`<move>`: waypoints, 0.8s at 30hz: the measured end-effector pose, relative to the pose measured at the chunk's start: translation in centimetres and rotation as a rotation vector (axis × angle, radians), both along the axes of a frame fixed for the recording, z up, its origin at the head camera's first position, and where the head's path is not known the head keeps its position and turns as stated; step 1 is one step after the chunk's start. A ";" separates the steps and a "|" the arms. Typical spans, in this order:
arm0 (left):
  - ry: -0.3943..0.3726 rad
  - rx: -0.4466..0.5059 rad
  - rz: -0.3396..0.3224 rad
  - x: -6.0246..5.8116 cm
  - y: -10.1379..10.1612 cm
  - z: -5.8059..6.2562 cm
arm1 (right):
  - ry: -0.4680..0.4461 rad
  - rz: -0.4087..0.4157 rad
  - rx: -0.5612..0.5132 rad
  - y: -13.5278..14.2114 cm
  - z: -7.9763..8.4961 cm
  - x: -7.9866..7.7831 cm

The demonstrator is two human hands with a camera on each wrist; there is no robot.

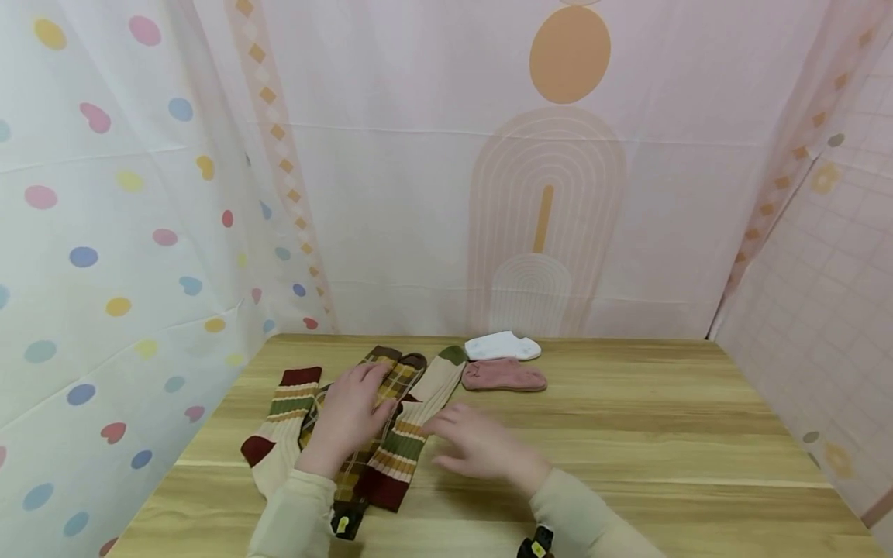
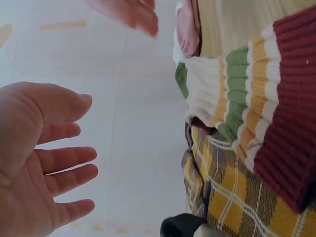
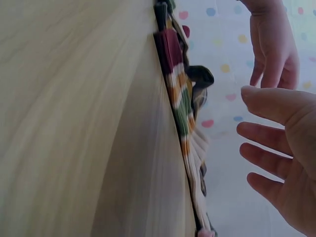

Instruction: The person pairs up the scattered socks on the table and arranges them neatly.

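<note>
My left hand (image 1: 352, 415) hovers over the yellow-brown plaid socks (image 1: 405, 380), its fingers loosely extended and spread, with nothing held. To the right, my right hand (image 1: 481, 442) is beside a striped sock (image 1: 403, 445) with a maroon cuff, green toe and cream ribbing. Its fingers are apart and grip nothing; in the right wrist view they are clear of the fabric. That striped sock lies slanted, partly over the plaid socks. A matching striped sock (image 1: 287, 407) lies on their left, cuff pointing away. The left hand and forearm hide part of the plaid socks.
At the back of the wooden table (image 1: 628, 434) lie a white low-cut sock (image 1: 502, 346) and, just in front of it, a pink one (image 1: 504, 376). Patterned curtains (image 1: 391, 194) hang behind the table and along both sides.
</note>
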State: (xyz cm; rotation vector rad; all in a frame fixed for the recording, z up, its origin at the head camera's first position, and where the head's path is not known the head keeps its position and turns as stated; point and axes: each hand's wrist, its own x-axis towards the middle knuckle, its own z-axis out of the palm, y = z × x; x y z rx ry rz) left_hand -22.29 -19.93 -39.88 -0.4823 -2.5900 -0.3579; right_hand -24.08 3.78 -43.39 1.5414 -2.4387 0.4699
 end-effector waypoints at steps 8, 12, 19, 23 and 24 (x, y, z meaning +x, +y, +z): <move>-0.020 0.042 0.000 0.0 -1.2 -0.3 | 0.076 0.047 0.096 -1.9 -0.5 0.4; -0.046 0.056 0.003 0.0 -1.5 -0.5 | 0.075 0.069 0.132 -2.6 -0.5 0.6; -0.141 0.113 0.028 0.0 -1.8 -0.6 | 0.054 0.119 0.202 -3.8 -0.4 1.3; -0.162 0.123 0.026 0.0 -1.8 -0.5 | 0.049 0.163 0.232 -4.5 -0.7 1.4; -0.166 0.125 0.026 0.0 -1.8 -0.5 | 0.043 0.171 0.240 -4.6 -0.8 1.4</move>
